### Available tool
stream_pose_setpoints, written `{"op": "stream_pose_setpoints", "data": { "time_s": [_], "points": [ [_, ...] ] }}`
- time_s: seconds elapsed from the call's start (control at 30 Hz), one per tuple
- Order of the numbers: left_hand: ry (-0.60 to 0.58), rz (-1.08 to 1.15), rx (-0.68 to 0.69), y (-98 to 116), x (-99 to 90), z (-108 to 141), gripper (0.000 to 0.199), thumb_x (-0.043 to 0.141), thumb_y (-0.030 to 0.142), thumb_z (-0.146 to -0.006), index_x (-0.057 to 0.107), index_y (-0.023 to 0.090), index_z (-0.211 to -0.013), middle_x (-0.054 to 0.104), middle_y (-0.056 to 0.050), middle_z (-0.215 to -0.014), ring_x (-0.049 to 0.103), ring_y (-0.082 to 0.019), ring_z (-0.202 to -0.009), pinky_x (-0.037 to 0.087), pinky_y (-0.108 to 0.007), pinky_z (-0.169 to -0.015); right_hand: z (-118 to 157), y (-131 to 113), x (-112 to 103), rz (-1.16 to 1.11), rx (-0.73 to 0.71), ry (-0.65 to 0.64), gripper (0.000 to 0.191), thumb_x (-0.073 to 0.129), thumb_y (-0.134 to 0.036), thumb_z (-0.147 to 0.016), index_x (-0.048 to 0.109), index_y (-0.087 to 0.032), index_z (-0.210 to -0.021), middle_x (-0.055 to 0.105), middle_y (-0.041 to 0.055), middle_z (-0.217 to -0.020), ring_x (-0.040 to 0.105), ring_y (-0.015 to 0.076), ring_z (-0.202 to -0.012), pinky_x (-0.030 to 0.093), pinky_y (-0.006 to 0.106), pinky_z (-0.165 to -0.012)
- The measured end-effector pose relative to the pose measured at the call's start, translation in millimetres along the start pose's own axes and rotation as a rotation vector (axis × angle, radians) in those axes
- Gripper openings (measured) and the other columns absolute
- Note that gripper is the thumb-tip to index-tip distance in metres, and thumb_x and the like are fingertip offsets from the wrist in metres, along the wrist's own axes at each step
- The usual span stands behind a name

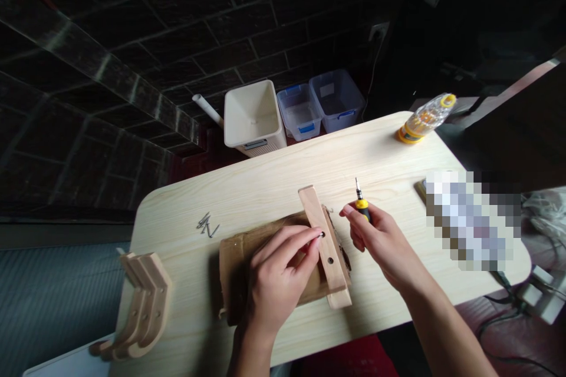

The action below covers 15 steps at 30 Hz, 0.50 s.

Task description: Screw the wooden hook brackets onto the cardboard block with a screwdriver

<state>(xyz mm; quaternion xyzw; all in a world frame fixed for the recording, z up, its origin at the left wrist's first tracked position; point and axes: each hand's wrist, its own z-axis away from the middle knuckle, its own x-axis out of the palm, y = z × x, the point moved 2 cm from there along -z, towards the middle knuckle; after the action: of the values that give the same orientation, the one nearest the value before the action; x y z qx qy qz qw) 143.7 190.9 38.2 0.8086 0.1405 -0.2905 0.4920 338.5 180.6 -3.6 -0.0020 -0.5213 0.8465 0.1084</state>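
Note:
My left hand point(280, 274) pinches a small metal screw point(321, 235) between thumb and fingertips. It holds the screw at the upper hole of a light wooden bar point(336, 277); how far the screw sits in the hole is hidden. A second dark hole shows lower on the bar. Beneath the bar lies a brown cardboard piece point(234, 259), with my left hand over part of it. Wrapped in my right hand point(378, 232) is a yellow and black screwdriver point(362, 205), its bit pointing away from me, apart from the bar.
Several loose screws point(207, 224) lie on the pale wooden table point(265, 179). Curved wooden pieces point(148, 300) stand at the left edge. A clear bottle-shaped container with yellow ends point(427, 121) is at the far right, above a blurred-out object point(473, 221). Bins point(254, 112) stand behind the table.

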Motion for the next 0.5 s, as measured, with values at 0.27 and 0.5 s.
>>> {"op": "stream_pose_setpoints", "data": {
  "time_s": [0.27,0.5],
  "points": [
    [0.011,0.004,0.031,6.2,1.1,-5.6,0.025,0.073,0.004,-0.090,0.079,0.021,-0.108,0.079,-0.002,-0.099,0.074,-0.010,-0.083,0.061,-0.017,-0.075,3.8,-6.8,1.7,0.041,0.014,-0.022,0.042,0.066,-0.063,-0.094,0.060,-0.022,-0.088,0.044,-0.0058,-0.060,0.037,0.0119,-0.057,0.028,0.028,-0.054],
    [0.014,0.005,0.049,5.1,3.6,-5.2,0.030,0.073,0.001,-0.089,0.078,0.021,-0.111,0.078,-0.002,-0.101,0.074,-0.010,-0.086,0.061,-0.017,-0.079,6.8,-9.0,-3.8,0.080,-0.020,-0.020,0.042,0.068,-0.063,-0.094,0.064,-0.021,-0.090,0.048,-0.0058,-0.064,0.040,0.0120,-0.061,0.030,0.029,-0.057]
  ]
}}
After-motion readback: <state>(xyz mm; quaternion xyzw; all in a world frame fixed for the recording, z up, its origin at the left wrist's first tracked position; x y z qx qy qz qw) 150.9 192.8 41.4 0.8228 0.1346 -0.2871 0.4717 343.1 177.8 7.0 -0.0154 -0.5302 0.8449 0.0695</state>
